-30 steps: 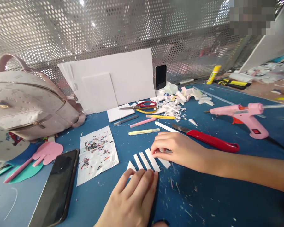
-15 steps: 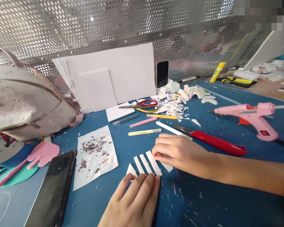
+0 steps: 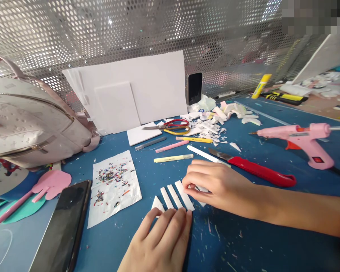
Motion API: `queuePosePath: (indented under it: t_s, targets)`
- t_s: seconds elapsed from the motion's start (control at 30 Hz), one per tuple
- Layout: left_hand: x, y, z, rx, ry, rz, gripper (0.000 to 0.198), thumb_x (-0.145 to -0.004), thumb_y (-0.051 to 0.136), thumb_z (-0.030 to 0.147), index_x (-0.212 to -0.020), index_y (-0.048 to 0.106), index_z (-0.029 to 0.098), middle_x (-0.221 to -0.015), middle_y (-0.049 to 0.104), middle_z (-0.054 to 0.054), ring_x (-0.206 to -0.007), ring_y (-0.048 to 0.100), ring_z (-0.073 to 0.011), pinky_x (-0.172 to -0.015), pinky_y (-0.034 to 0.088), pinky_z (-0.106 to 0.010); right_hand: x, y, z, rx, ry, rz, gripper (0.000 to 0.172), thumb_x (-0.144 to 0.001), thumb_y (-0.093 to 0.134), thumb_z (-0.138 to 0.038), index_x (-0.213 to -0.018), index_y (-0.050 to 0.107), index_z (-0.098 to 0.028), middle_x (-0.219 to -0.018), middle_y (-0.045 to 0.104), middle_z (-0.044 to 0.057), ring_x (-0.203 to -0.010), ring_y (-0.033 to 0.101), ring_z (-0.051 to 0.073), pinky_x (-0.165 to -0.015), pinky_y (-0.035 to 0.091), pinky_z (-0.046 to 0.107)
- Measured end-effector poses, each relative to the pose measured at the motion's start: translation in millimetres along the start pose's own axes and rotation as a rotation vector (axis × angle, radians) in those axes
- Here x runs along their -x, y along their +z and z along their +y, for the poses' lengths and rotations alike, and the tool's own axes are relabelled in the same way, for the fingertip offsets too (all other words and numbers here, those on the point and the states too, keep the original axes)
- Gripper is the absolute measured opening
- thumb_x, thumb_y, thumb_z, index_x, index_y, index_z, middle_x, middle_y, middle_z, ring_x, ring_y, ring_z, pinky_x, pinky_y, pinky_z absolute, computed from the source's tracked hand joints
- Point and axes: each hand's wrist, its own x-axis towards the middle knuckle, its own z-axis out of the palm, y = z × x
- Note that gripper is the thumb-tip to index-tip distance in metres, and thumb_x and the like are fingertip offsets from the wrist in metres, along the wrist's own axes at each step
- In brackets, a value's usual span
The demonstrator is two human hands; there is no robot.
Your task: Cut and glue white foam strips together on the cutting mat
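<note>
My left hand (image 3: 158, 241), unclenched, rests fingertips at the lower ends of slim white foam-like strips (image 3: 174, 196) on the blue tabletop (image 3: 243, 245), apparently steadying them. My right hand (image 3: 219, 185) curls over the row's right end; grip undetermined.

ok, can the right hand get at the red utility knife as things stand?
Probably yes. The red utility knife lies just beyond the right hand and forearm, with nothing seen lying over its handle. The hand is at the white strips, so it would have to leave those first.
</note>
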Motion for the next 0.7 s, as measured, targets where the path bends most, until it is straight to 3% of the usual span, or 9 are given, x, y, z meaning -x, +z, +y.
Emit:
queuePosePath:
  t_s: [0.23, 0.43, 0.7]
  targets:
    - [-2.7, 1.7, 3.7, 0.057, -0.055, 0.069, 0.054, -0.113, 0.017, 0.030, -0.137, 0.062, 0.015, -0.130, 0.069, -0.003, -0.115, 0.057, -0.0176, -0.106, 0.038, -0.034, -0.5, 1.9, 1.6, 0.004, -0.027, 0.039, 0.018, -0.102, 0.056, -0.016, -0.086, 0.064, -0.016, -0.080, 0.061, 0.001, -0.077, 0.054, 0.014, -0.071, 0.041, 0.026]
    - [-0.5, 0.0, 1.7, 0.032, -0.004, -0.004, 0.058, -0.113, 0.014, 0.036, -0.141, 0.059, 0.013, -0.136, 0.066, -0.006, -0.120, 0.055, -0.0200, -0.105, 0.038, -0.038, -0.5, 2.6, 4.0, 0.004, -0.003, 0.013, 0.018, -0.102, 0.057, -0.017, -0.085, 0.064, -0.016, -0.079, 0.060, 0.000, -0.075, 0.054, 0.014, -0.068, 0.041, 0.026]
    - [-2.1, 3.8, 5.2, 0.064, -0.066, 0.082, 0.055, -0.113, 0.017, 0.033, -0.137, 0.063, 0.015, -0.130, 0.070, -0.004, -0.115, 0.059, -0.0179, -0.107, 0.039, -0.034, -0.4, 3.0, 4.9, 0.036, 0.011, -0.030, 0.021, -0.103, 0.055, -0.018, -0.083, 0.063, -0.018, -0.078, 0.060, 0.001, -0.074, 0.055, 0.016, -0.065, 0.039, 0.028]
